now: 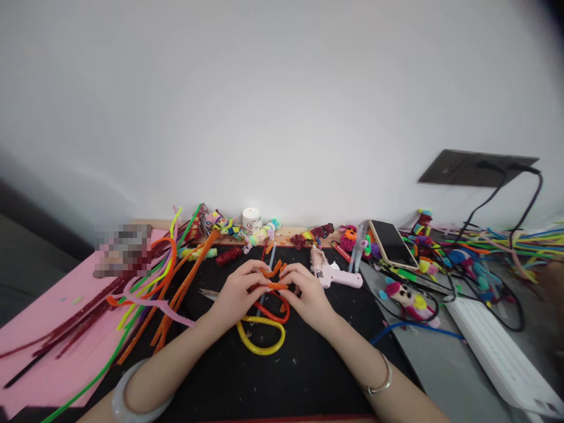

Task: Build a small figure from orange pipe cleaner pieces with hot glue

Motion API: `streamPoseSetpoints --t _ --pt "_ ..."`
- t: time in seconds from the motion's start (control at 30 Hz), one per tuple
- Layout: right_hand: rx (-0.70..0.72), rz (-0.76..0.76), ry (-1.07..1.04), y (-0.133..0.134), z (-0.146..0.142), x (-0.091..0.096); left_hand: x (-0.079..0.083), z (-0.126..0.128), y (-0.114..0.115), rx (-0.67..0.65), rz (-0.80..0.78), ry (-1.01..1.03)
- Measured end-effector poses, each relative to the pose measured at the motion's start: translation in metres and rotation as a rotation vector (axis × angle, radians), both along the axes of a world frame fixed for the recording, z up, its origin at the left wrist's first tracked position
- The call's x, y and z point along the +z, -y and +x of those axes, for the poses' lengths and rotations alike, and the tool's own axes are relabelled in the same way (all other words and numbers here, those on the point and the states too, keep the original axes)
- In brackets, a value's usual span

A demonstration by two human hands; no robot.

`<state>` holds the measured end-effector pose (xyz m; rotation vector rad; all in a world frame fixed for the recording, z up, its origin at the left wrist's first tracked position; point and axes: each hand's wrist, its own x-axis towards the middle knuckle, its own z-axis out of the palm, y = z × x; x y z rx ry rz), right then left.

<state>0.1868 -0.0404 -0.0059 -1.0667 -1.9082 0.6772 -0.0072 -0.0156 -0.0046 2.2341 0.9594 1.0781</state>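
My left hand (pixel 238 291) and my right hand (pixel 307 294) meet over the black mat (pixel 282 382), fingertips pinched on a bent orange pipe cleaner (pixel 277 286). Its short ends stick up between the two hands. Below them lies a pair of scissors (pixel 263 353) with one yellow and one red handle. Part of the scissors is hidden by my left hand, and a blade tip shows to its left. Just right of my right hand rests a pale pink hot glue gun (pixel 341 277).
Orange pipe cleaners (pixel 189 282) and other colours spread at the left over a pink sheet (pixel 83 329). Several small pipe-cleaner figures line the wall, near a white roll (pixel 251 220). At the right are a phone (pixel 393 244), a white power strip (pixel 497 352) and black cables.
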Motion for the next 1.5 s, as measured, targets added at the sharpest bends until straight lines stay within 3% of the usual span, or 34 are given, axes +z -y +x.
streamPoseSetpoints --t 0.23,0.47,0.7,0.93,1.2,1.37,1.5 --pt "0.021 0.036 0.003 0.002 -0.002 0.000 0.002 0.001 0.002 -0.032 0.006 -0.020" --pt "-0.119 0.028 0.030 0.001 0.002 -0.002 0.002 0.001 0.001 0.025 -0.118 -0.013" --pt "-0.113 0.034 0.089 0.002 0.001 -0.002 -0.001 -0.002 0.004 0.051 -0.041 0.005" --pt "-0.101 -0.043 0.112 0.004 0.000 0.000 0.002 -0.001 0.004 0.010 -0.064 0.011" --pt "-0.140 0.059 0.170 0.006 0.002 0.004 0.006 0.001 0.004 0.091 -0.219 0.016" --pt "-0.301 0.232 0.189 0.004 0.012 0.014 0.006 -0.001 0.002 0.234 -0.383 0.170" --pt "-0.408 0.259 0.227 -0.002 0.019 0.016 0.007 -0.001 -0.002 0.242 -0.534 0.308"
